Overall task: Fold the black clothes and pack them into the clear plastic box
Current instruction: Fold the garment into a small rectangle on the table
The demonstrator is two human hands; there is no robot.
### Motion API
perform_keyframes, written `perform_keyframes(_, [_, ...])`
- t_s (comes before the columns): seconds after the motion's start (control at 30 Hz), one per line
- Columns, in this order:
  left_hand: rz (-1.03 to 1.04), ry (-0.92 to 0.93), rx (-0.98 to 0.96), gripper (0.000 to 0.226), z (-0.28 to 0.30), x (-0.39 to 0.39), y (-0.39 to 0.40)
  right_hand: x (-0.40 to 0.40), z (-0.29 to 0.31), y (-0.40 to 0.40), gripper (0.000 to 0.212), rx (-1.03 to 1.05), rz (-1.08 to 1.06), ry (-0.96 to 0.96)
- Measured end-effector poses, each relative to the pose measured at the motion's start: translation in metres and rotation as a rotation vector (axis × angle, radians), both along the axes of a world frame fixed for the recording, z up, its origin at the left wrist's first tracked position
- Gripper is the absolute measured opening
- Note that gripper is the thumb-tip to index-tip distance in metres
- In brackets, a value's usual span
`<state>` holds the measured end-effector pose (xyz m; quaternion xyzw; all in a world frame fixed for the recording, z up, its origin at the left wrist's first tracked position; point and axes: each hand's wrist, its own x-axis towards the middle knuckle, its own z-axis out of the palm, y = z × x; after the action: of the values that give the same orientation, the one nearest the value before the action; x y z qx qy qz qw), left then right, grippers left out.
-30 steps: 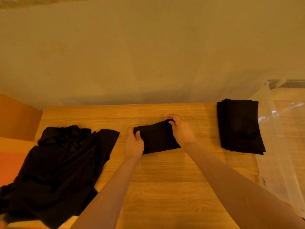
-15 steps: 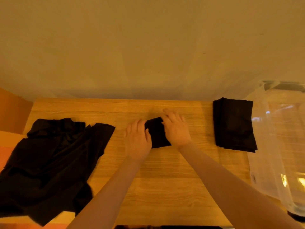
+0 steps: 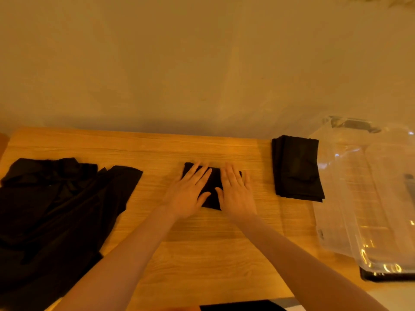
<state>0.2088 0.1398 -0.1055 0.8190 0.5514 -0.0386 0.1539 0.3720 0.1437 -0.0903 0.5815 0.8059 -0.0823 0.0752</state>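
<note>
Meanwhile, left hand point(image 3: 187, 194) and right hand point(image 3: 235, 196) press flat on folded cloth point(image 3: 212, 187); clear box point(image 3: 368, 198) (contents unclear) stands right.

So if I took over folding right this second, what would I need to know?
Left hand and right hand: both flat, fingers straight, pressing the small folded piece on the wooden table.
Folded stack: on the table to the right, beside the clear plastic box.
Unfolded pile: at the left end, partly hanging over the edge.
Done: a stack folded, and this piece looks nearly finished.
Left: fold the pile and pack everything; no black clothes show in the box.
</note>
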Motion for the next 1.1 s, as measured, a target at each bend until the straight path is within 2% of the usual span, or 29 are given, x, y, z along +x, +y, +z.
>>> perform_keyframes(0.1, [-0.118,0.005,-0.018,0.081,0.000,0.000,-0.006,0.006,-0.003,-0.001,0.058,-0.065,0.205,0.091])
perform_keyframes(0.17, [-0.087,0.038,0.020,0.080,0.002,-0.003,-0.008,0.014,-0.011,-0.009,0.068,-0.102,0.171,0.114])
perform_keyframes(0.27, [0.089,0.065,0.018,0.062,0.008,0.001,-0.014,0.024,-0.012,-0.032,0.075,-0.097,0.034,0.070])
perform_keyframes(0.37, [0.328,0.031,0.032,0.060,0.009,0.010,-0.027,0.030,-0.009,-0.055,0.081,-0.124,-0.057,0.066])
perform_keyframes(0.43, [0.412,0.006,0.098,0.059,0.011,0.017,-0.039,0.027,-0.004,-0.060,0.075,-0.084,-0.116,0.002])
perform_keyframes(0.5, [0.359,-0.051,0.104,0.058,0.007,0.027,-0.050,0.018,0.003,-0.056,0.063,-0.030,-0.139,0.014])
perform_keyframes(0.57, [0.350,-0.136,0.001,0.060,0.002,0.034,-0.054,0.015,0.006,-0.048,0.056,-0.013,-0.043,0.065])
perform_keyframes(0.63, [0.374,-0.221,-0.035,0.059,0.000,0.030,-0.048,0.019,0.002,-0.042,0.055,-0.059,0.090,0.096])
perform_keyframes(0.73, [0.353,-0.285,-0.076,0.058,0.003,0.019,-0.038,0.031,-0.008,-0.051,0.063,-0.154,0.067,0.097])
perform_keyframes(0.87, [0.303,-0.194,-0.007,0.065,0.003,0.033,-0.039,0.042,-0.015,-0.084,0.077,-0.154,-0.105,0.138])
perform_keyframes(0.97, [0.128,-0.082,0.058,0.068,0.001,0.065,-0.059,0.056,-0.016,-0.109,0.089,-0.170,-0.238,0.163])
perform_keyframes(1.1, [0.034,-0.009,0.047,0.066,-0.010,0.094,-0.092,0.081,-0.016,-0.136,0.078,-0.149,-0.414,0.184])
